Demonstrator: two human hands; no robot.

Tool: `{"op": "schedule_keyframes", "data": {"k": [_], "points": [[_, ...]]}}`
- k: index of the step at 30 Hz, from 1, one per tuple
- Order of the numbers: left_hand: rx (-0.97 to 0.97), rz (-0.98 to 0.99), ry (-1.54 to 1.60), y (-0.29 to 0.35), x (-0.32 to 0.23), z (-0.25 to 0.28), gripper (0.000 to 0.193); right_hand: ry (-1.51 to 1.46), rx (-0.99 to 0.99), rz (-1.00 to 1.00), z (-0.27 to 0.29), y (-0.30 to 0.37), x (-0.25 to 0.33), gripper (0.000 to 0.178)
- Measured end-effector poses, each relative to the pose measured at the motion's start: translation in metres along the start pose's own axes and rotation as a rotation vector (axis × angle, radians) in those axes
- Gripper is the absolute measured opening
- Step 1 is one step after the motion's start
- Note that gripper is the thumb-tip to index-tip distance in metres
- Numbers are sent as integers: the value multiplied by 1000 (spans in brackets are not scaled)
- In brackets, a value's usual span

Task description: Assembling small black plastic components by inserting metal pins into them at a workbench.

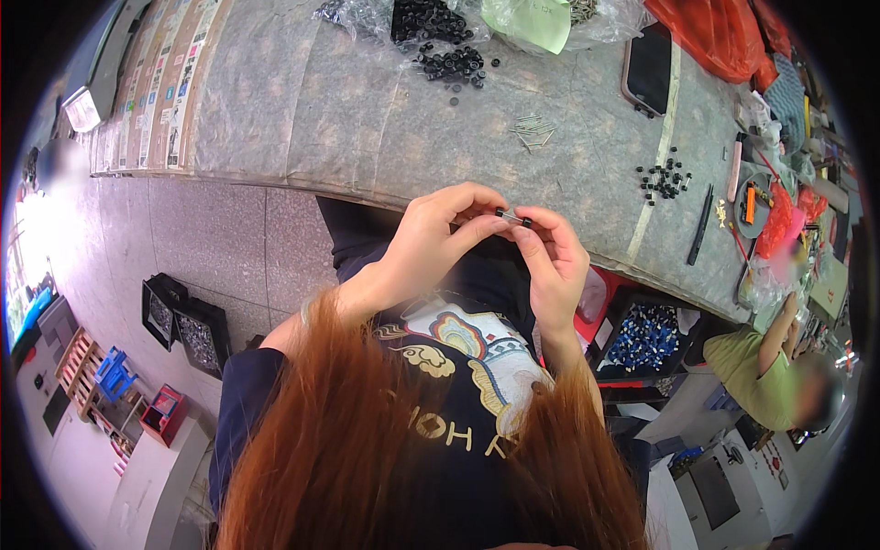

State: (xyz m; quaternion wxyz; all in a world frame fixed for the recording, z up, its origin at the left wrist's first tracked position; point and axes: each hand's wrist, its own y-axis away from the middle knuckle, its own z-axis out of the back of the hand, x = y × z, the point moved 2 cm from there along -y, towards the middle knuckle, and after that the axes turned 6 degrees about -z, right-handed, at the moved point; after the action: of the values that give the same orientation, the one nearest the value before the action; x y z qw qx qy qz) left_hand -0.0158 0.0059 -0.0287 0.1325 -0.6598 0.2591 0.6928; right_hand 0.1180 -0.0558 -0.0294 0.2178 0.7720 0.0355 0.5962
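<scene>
Both hands meet in front of the person's chest, just over the near edge of the worktop (385, 119). Between them is a thin metal pin (513, 217) with small black rings threaded on it. Its long axis runs nearly level from left to right, dipping a little at the right end. The left hand (426, 243) has its grip pressed together on the pin's left end, thumb and forefinger pinching it. The right hand (550, 261) pinches the right end in the same way, its fingertips touching a black ring there.

On the grey worktop, well beyond the hands, a few loose metal pins (533, 131) lie crossed in a small heap. Farther back is a clear plastic bag (385, 18) spilling black rings (456, 64) onto the surface. A pale green sheet (532, 20) lies on another clear bag beside it. A dark phone (649, 66) lies flat to the right, near a red-orange plastic bag (715, 32). A second, smaller scatter of black rings (665, 179) sits right of the hands, with a black pen-like stick (700, 225) just beyond it.

Along the worktop's far left edge runs a row of long rectangular labels (160, 82), white, tan and reddish. Below the worktop's right part, an open box of blue parts (646, 337) stands on the floor. A co-worker in a green top (752, 367) sits at the lower right.
</scene>
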Motion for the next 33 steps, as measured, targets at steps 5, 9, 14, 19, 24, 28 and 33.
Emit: {"op": "schedule_keyframes", "data": {"k": [5,9,14,19,24,28,33], "points": [[26,-43,-124,1,-1,-1,16,369,-104,157,4,2,2,13],[-16,-183,-199,1,-1,-2,16,377,-97,131,5,-1,4,12],[-46,-484,-390,-3,3,-1,18,278,-78,75,5,1,8,13],[-36,-285,-295,-4,2,-4,29,340,-84,37,17,-6,7,14],[-151,-319,-439,-18,10,15,21,951,-584,376,80,-30,18,15],[-363,-392,-640,-44,16,43,15,1290,-703,478,114,-43,9,20],[-380,-458,-831,-66,20,52,12,1142,-744,668,82,-47,17,18]]}}
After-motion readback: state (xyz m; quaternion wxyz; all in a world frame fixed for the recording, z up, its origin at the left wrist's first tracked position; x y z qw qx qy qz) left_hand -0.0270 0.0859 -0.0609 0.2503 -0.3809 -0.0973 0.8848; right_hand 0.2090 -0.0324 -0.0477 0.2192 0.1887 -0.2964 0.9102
